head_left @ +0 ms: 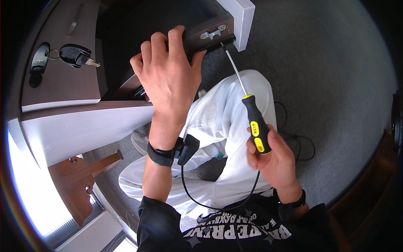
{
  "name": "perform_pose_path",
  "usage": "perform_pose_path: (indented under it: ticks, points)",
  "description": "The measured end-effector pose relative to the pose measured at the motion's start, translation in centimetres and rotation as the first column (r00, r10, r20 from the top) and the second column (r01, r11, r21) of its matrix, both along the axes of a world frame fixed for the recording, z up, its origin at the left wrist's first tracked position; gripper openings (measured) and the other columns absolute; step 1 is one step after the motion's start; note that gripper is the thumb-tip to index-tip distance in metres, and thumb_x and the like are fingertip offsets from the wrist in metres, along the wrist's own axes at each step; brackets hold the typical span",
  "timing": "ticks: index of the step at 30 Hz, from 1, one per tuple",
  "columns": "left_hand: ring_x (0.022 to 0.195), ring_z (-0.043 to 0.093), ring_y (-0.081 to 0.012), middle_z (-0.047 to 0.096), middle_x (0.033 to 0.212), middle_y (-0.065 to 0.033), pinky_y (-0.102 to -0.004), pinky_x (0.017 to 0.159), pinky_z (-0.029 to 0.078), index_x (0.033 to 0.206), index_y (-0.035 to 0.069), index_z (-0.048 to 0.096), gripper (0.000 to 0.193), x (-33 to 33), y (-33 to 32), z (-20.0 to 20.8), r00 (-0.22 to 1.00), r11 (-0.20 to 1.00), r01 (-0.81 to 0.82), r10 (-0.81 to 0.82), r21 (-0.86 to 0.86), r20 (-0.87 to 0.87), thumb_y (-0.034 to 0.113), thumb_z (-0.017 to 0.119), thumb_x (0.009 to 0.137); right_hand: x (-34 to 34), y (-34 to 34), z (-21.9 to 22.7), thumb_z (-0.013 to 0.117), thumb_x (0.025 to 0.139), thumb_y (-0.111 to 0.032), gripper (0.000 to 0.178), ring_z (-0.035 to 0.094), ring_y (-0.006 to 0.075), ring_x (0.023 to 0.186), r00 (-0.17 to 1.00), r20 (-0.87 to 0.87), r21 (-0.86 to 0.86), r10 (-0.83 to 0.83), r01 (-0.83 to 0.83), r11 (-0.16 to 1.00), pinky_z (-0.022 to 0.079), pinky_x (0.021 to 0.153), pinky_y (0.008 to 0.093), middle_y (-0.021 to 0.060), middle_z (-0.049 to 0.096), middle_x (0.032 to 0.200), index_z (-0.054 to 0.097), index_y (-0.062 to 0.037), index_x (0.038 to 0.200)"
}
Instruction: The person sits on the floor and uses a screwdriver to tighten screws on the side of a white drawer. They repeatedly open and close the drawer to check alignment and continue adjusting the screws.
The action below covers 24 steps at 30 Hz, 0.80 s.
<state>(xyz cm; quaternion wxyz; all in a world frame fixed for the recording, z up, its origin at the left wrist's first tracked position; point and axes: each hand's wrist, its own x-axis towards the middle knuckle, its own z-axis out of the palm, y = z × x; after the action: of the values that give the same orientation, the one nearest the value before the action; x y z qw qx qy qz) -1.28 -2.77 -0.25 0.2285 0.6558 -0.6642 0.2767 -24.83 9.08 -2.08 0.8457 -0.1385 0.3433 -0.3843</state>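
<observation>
My left hand [166, 77] is closed over the top edge of a pulled-out drawer's dark side panel [191, 40], its fingers inside and its thumb against the outer face. A silver metal fitting [213, 32] with screws sits on that panel, close to the pale drawer front [244, 21]. My right hand [278, 161] holds a black and yellow screwdriver [254, 113] by the end of its handle. The shaft points up and away to the panel's lower edge. Its tip meets a small dark part just below the fitting; the exact contact is too small to tell.
A key with a black fob [74, 55] hangs at the brown cabinet top [63, 86] on the left. My legs in white trousers [226, 113] lie below the drawer. A black cable [299, 143] runs over the grey carpet [327, 96]. Brown wooden furniture [75, 180] stands at lower left.
</observation>
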Motion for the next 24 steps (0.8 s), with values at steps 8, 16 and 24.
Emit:
perform_pose_path:
  ticks: [8,16,24]
  points:
    - [0.092,0.059,-0.0262,0.059,0.097,-0.0064,-0.0428,0.084,0.039,0.116,0.013,0.068,0.059,-0.1,-0.4,-0.2,0.999,0.998,0.04,-0.04,-0.053,-0.005,0.028,0.093,0.065,0.0,-1.0,-1.4,0.077,0.079,0.011,0.052,0.055,0.0155,0.088,0.47,-0.636,-0.76,-0.612,-0.245,0.602,0.046,0.078,0.0301,0.0116,0.047,0.109,0.045,-0.0016,0.119]
    - [0.097,0.061,-0.0266,0.064,0.101,-0.0067,-0.0418,0.088,0.041,0.12,0.011,0.068,0.057,-0.8,-0.1,0.3,1.0,1.0,-0.005,0.005,0.001,-0.005,0.032,0.092,0.072,1.1,0.3,0.1,0.072,0.096,-0.013,0.059,0.064,0.0124,0.077,0.696,-0.717,-0.24,0.032,-0.289,0.927,0.049,0.067,0.0269,0.0119,0.063,0.093,0.038,0.0001,0.142]
    - [0.096,0.061,-0.0268,0.063,0.101,-0.0069,-0.0417,0.088,0.041,0.12,0.012,0.068,0.057,-0.8,-0.1,0.3,1.0,1.0,-0.016,0.016,0.015,-0.012,0.031,0.092,0.072,0.4,-0.1,-1.4,0.05,0.107,-0.027,0.041,0.048,0.0069,0.07,0.798,-0.536,-0.542,-0.275,-0.076,0.837,0.039,0.063,0.0233,0.0055,0.056,0.092,0.052,-0.0014,0.138]
